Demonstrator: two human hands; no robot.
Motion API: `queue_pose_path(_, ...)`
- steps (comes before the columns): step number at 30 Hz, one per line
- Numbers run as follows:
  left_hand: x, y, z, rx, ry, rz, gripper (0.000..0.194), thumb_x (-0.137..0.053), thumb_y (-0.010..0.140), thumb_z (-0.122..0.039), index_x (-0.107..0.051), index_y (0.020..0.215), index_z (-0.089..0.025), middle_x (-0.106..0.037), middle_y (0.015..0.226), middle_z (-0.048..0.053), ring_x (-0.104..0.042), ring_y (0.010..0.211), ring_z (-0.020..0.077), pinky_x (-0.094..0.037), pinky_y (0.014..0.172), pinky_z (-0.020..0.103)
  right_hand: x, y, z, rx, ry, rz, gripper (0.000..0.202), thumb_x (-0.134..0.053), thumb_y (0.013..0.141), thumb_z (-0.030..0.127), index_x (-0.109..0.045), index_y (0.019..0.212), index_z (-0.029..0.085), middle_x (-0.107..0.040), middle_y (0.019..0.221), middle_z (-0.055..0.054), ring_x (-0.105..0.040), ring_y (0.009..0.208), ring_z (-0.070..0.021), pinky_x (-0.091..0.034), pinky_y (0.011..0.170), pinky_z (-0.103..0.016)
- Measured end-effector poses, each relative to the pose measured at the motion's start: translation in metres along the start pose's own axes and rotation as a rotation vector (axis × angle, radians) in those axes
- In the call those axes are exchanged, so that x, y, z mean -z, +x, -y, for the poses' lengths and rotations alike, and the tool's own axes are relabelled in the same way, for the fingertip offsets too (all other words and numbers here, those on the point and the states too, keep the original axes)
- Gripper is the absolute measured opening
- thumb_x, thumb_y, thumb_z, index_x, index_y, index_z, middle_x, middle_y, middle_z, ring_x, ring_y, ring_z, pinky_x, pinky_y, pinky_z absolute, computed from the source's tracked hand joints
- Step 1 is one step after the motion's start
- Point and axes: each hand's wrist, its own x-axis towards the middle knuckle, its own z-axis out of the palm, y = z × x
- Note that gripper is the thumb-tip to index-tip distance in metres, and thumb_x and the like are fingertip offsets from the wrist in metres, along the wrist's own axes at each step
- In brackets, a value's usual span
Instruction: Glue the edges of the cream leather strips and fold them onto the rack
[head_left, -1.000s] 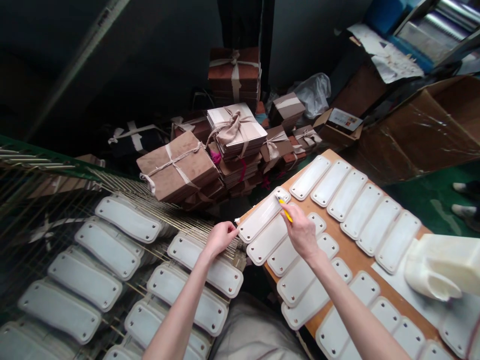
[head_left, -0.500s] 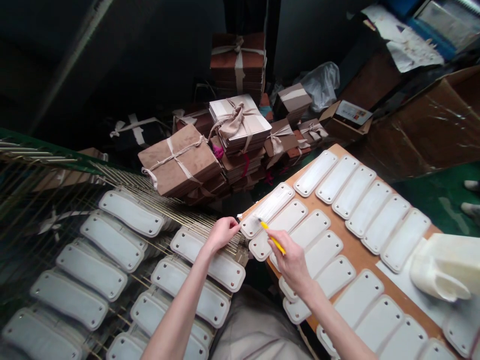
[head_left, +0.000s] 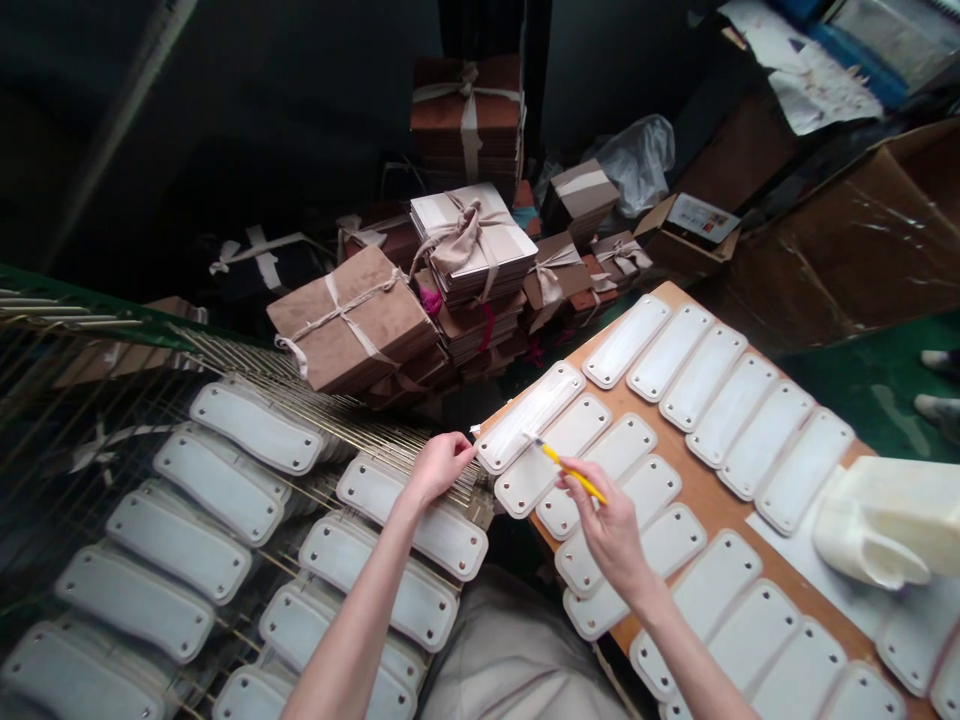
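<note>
My right hand [head_left: 604,520] grips a yellow-handled paintbrush [head_left: 574,472], its tip on or just over a white panel [head_left: 532,415]. The panel is oblong with rounded corners and dark round holes at its ends; wet-looking streaks show on it. At its near left corner, my left hand [head_left: 444,468] has its fingers closed against the edge. Just beside lies a second white panel [head_left: 555,455], below the brush. More such panels lie in rows on the wooden table [head_left: 757,515].
To the left, a wire rack [head_left: 300,390] carries stacked white panels [head_left: 255,425]. Behind stand tied bundles of brown sheets [head_left: 352,320]. A cut-open white jug [head_left: 885,525] sits at the table's right, and a large cardboard box [head_left: 847,240] stands beyond.
My right hand has moved a little to the right with the paintbrush, whose handle now lies flatter. My left hand stays at the panel's corner. The whole view has shifted slightly.
</note>
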Motion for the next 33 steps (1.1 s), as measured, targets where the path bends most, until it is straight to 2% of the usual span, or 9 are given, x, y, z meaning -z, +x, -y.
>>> queue_pose_path(3,0.008,-0.022,-0.016,0.004,0.178,-0.115,0.017,-0.054,0.085,-0.033,-0.064,0.080,-0.020,-0.068,0.082,0.006,-0.060,0.072,0.0199,-0.036,0.061,0.028,0.030,0.017,-0.016,0.033,-0.157,-0.114,0.026,-0.048,0.097,0.034,-0.060,0.116,0.023,-0.067,0.103,-0.007,-0.066,0.089,-0.0200,-0.052,0.079,-0.033)
queue_pose_path(6,0.004,-0.060,-0.035,-0.039,0.280,-0.250,0.015,-0.050,0.090,-0.031,-0.062,0.090,-0.021,-0.067,0.091,0.007,-0.061,0.080,0.0215,-0.037,0.067,0.030,0.051,0.022,-0.025,0.094,-0.282,-0.163,0.026,-0.047,0.098,0.034,-0.060,0.117,0.023,-0.068,0.103,-0.007,-0.066,0.091,-0.0196,-0.051,0.080,-0.032)
queue_pose_path(9,-0.014,-0.094,-0.052,-0.079,0.208,-0.160,0.018,-0.042,0.094,-0.028,-0.060,0.095,-0.023,-0.066,0.087,0.003,-0.062,0.075,0.0181,-0.038,0.066,0.028,0.059,0.021,-0.027,0.128,-0.377,-0.177,0.026,-0.046,0.098,0.031,-0.059,0.118,0.022,-0.068,0.105,-0.007,-0.065,0.094,-0.0188,-0.050,0.080,-0.030)
queue_pose_path(11,-0.028,-0.104,-0.059,-0.082,0.258,-0.112,0.018,-0.042,0.094,-0.023,-0.061,0.094,-0.022,-0.065,0.087,0.003,-0.062,0.074,0.0180,-0.039,0.065,0.028,0.061,0.020,-0.028,0.135,-0.431,-0.170,0.026,-0.045,0.099,0.031,-0.059,0.119,0.021,-0.067,0.105,-0.007,-0.065,0.093,-0.0183,-0.049,0.079,-0.029)
queue_pose_path(14,-0.038,-0.096,-0.065,-0.090,0.449,-0.152,0.018,-0.045,0.091,-0.018,-0.063,0.090,-0.019,-0.064,0.090,0.007,-0.060,0.085,0.0228,-0.040,0.073,0.032,0.060,0.021,-0.031,0.144,-0.511,-0.157,0.027,-0.045,0.099,0.031,-0.058,0.120,0.021,-0.068,0.105,-0.008,-0.065,0.091,-0.0182,-0.048,0.077,-0.028)
queue_pose_path(18,-0.035,-0.074,-0.065,-0.087,0.598,-0.116,0.020,-0.050,0.089,-0.022,-0.067,0.084,-0.014,-0.065,0.089,0.013,-0.059,0.090,0.0287,-0.040,0.078,0.039,0.053,0.018,-0.033,0.146,-0.584,-0.126,0.028,-0.042,0.100,0.031,-0.059,0.119,0.019,-0.068,0.103,-0.008,-0.066,0.089,-0.0187,-0.048,0.076,-0.027)
queue_pose_path(23,-0.035,-0.063,-0.062,-0.079,0.550,-0.043,0.024,-0.054,0.088,-0.030,-0.071,0.081,-0.014,-0.066,0.091,0.013,-0.059,0.091,0.0284,-0.038,0.079,0.040,0.037,0.000,-0.024,0.150,-0.556,-0.050,0.029,-0.041,0.101,0.030,-0.059,0.120,0.018,-0.067,0.099,-0.009,-0.065,0.085,-0.0184,-0.049,0.074,-0.027)
queue_pose_path(29,-0.040,-0.061,-0.058,-0.024,0.520,-0.087,0.023,-0.056,0.087,-0.033,-0.071,0.082,-0.016,-0.068,0.092,0.012,-0.058,0.092,0.0279,-0.037,0.078,0.039,0.012,-0.035,-0.006,0.127,-0.418,0.055,0.026,-0.041,0.100,0.025,-0.056,0.120,0.018,-0.066,0.099,-0.009,-0.064,0.084,-0.0188,-0.051,0.073,-0.029)
queue_pose_path(33,-0.040,-0.059,-0.056,-0.003,0.469,-0.067,0.018,-0.059,0.084,-0.032,-0.070,0.079,-0.018,-0.068,0.092,0.010,-0.057,0.093,0.0268,-0.036,0.078,0.038,0.002,-0.059,0.004,0.122,-0.300,0.145,0.025,-0.042,0.099,0.023,-0.055,0.120,0.020,-0.065,0.098,-0.008,-0.064,0.084,-0.0186,-0.053,0.072,-0.029)
